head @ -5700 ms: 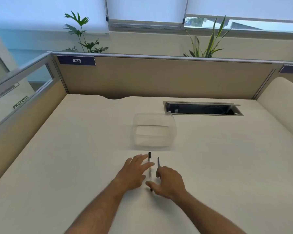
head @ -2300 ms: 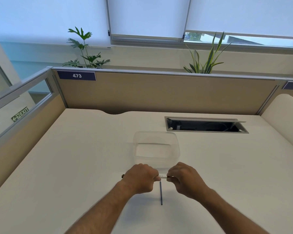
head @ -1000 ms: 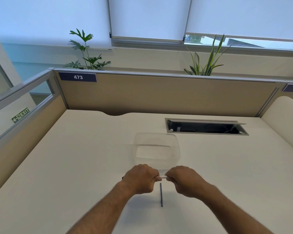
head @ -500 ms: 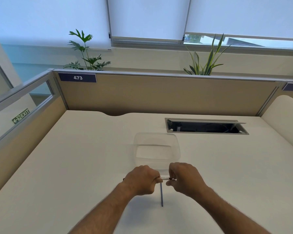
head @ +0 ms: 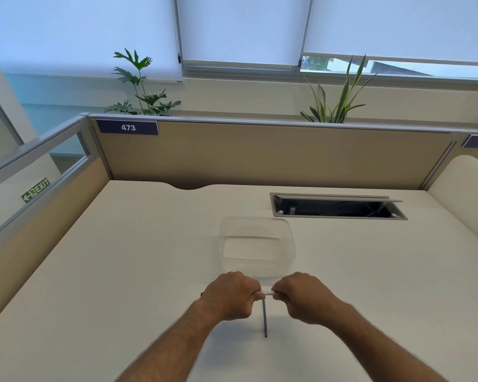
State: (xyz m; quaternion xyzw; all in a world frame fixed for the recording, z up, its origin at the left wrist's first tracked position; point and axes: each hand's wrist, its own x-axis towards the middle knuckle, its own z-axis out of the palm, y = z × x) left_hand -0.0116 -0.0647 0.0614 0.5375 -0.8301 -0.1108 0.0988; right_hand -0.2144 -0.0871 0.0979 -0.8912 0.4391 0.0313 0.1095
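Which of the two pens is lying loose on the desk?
The thin dark blue pen; the left hand and right hand grip the white-barrelled pen crosswise.

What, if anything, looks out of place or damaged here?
Nothing stands out. The left hand and right hand grip a white pen; a blue pen lies flat on the desk below; the clear tub stands upright.

Gripping a white pen (head: 268, 292) crosswise between left hand (head: 232, 295) and right hand (head: 301, 296), fists nearly touching, above the surface (head: 122, 271). Below them, a blue pen (head: 265, 318) lying flat; just beyond, a clear container (head: 289, 244).
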